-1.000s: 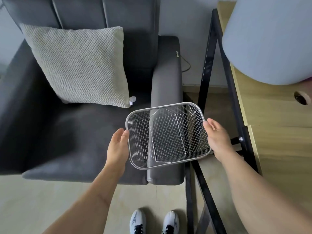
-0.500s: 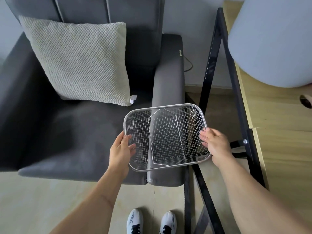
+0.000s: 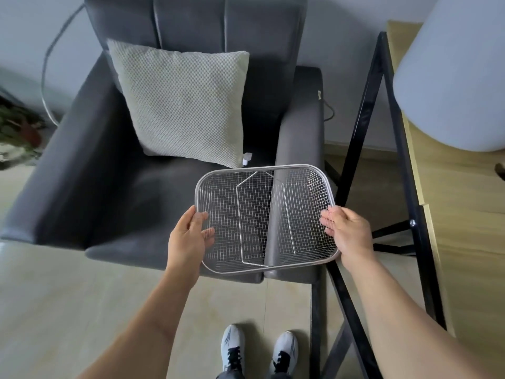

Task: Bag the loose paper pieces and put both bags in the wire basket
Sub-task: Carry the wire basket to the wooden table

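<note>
A rectangular steel wire basket point(image 3: 262, 170) with nothing in it hangs in the air over the right armrest of a dark grey armchair point(image 3: 114, 203). My left hand point(image 3: 188, 236) grips its left rim, fingers curled inside the mesh. On the opposite side my right hand point(image 3: 347, 233) holds the right rim the same way. No bags or paper pieces are in view.
A cream knitted cushion point(image 3: 185, 105) leans on the chair back. To the right stands a wooden desk point(image 3: 461, 214) with a black metal frame point(image 3: 363, 113) and a large grey-white rounded object point(image 3: 451, 72) on it. A plant point(image 3: 16, 124) sits far left. My shoes point(image 3: 259, 351) are on the floor.
Both hands closed their grip on the basket's rims. The view shifted, so the chair and basket sit further right and lower in frame.
</note>
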